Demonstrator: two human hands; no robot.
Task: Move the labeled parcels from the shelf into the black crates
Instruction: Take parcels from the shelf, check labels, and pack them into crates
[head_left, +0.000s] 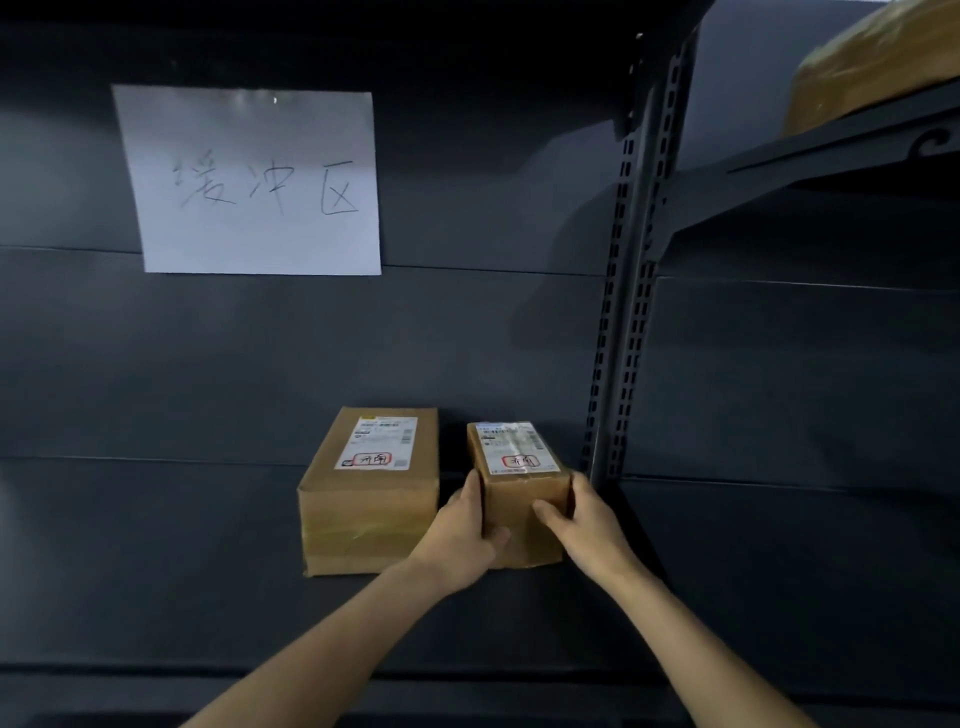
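The smaller labeled parcel (522, 467) is held on the dark shelf (156, 545) between the left hand (462, 540) and the right hand (582, 525), each grip closed round one side with the thumb laid across the near face. A larger labeled parcel (371, 493) is set just beside it on the left. A handwritten paper sign (249, 182) is fixed to the back panel above, and a slotted upright (623, 312) is seen to the right.

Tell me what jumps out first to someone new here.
The white handwritten sign, upper left, stands out against the dark shelving. Lower centre, the left hand and right hand grip the smaller parcel from both sides. A larger parcel sits beside it on the left.
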